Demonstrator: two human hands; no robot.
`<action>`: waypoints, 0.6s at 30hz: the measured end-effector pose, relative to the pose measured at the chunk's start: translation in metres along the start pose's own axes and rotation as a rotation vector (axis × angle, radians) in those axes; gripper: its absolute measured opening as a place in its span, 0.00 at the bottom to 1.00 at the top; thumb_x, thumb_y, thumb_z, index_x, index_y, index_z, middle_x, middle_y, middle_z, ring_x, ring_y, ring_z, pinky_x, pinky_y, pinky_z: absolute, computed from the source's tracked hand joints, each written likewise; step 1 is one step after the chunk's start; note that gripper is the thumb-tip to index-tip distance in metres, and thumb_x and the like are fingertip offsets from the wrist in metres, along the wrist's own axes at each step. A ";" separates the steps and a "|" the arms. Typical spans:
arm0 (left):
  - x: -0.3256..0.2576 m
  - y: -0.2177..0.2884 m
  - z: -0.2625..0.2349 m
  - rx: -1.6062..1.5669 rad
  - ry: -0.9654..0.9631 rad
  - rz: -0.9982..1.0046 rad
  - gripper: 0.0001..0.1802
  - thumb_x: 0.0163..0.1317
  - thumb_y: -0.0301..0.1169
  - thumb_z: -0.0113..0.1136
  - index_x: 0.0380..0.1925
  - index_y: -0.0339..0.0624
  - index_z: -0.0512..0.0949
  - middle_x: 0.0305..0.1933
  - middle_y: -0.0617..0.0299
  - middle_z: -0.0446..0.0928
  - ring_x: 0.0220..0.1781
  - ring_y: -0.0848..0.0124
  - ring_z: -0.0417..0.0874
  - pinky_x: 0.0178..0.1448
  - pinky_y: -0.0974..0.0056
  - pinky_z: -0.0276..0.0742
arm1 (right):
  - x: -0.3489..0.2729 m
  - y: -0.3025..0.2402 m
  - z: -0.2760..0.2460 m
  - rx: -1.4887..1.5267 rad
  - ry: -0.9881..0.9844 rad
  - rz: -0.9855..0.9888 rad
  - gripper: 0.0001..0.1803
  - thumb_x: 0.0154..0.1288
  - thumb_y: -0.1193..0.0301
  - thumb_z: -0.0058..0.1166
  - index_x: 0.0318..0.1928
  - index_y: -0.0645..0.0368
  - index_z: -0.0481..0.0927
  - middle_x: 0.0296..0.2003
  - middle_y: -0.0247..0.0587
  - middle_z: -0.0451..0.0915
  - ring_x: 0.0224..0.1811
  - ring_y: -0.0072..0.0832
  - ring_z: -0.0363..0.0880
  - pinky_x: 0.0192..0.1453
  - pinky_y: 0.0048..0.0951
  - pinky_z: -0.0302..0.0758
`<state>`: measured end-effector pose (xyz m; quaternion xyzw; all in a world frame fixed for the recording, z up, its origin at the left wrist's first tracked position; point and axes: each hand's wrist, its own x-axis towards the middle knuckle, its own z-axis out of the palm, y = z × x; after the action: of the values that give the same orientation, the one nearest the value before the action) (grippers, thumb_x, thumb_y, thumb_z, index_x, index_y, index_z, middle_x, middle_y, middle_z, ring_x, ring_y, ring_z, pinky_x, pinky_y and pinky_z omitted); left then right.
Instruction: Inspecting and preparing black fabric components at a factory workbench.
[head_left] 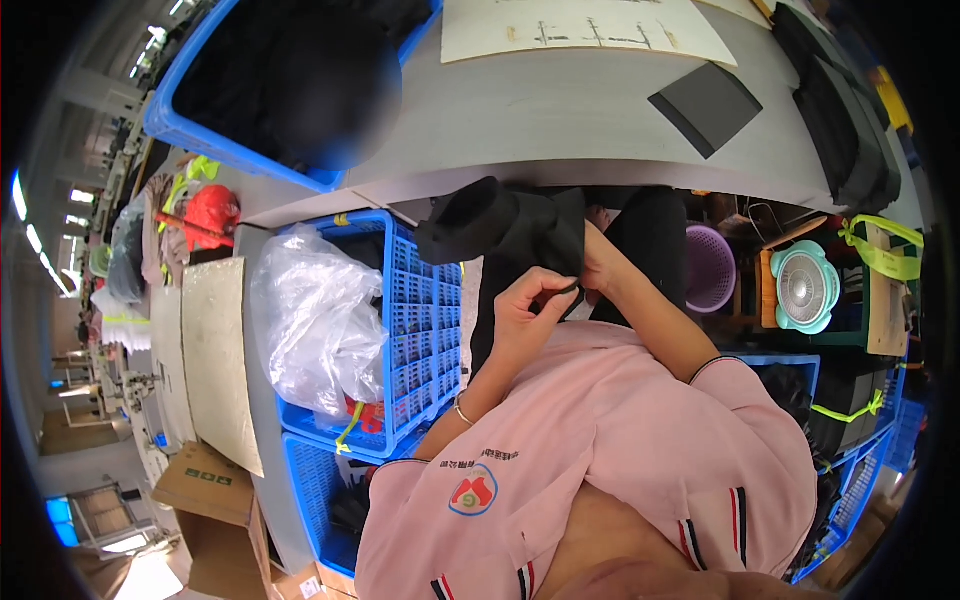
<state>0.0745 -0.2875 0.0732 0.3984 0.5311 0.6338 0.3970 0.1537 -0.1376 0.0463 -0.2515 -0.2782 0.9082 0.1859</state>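
Observation:
A black fabric piece (530,225) is bunched up over my lap, below the table's front edge. My left hand (537,305) is closed in a pinch on the near edge of it, thumb and forefinger together. Right beside it, my right hand (597,265) grips the same fabric, its fingers partly hidden by the cloth. The fabric's far left part bulges out in a loose, folded shape. Its exact kind cannot be made out.
On the grey table (480,120) lie a dark square sheet (706,108) and a white marked board (590,28). A blue crate (240,150) holds black material. Left of me, another blue crate (425,330) carries clear plastic (320,325). A purple basket (708,268) and turquoise fan (806,287) stand right.

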 end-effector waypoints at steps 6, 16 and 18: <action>0.023 0.007 0.014 0.128 -0.300 0.055 0.06 0.59 0.17 0.65 0.36 0.35 0.81 0.36 0.63 0.79 0.35 0.81 0.76 0.38 0.76 0.70 | 0.022 0.002 -0.027 0.080 -0.062 -0.059 0.21 0.71 0.71 0.52 0.62 0.63 0.74 0.57 0.40 0.78 0.57 0.27 0.77 0.61 0.29 0.75; 0.054 -0.011 0.023 0.123 -0.300 0.042 0.06 0.56 0.21 0.68 0.34 0.36 0.82 0.34 0.61 0.80 0.34 0.74 0.78 0.37 0.71 0.71 | 0.012 -0.024 -0.080 0.201 0.117 -0.186 0.20 0.71 0.71 0.53 0.61 0.62 0.74 0.55 0.39 0.78 0.56 0.26 0.77 0.61 0.29 0.74; 0.060 -0.013 0.025 0.136 -0.362 0.047 0.06 0.56 0.21 0.68 0.34 0.36 0.82 0.33 0.61 0.80 0.35 0.71 0.79 0.38 0.69 0.73 | 0.018 -0.026 -0.082 0.210 0.129 -0.192 0.20 0.71 0.71 0.53 0.60 0.62 0.74 0.55 0.39 0.78 0.56 0.26 0.77 0.61 0.29 0.74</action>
<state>0.0769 -0.2210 0.0682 0.5443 0.4831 0.5234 0.4432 0.1906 -0.0749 -0.0036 -0.2609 -0.1920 0.8923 0.3144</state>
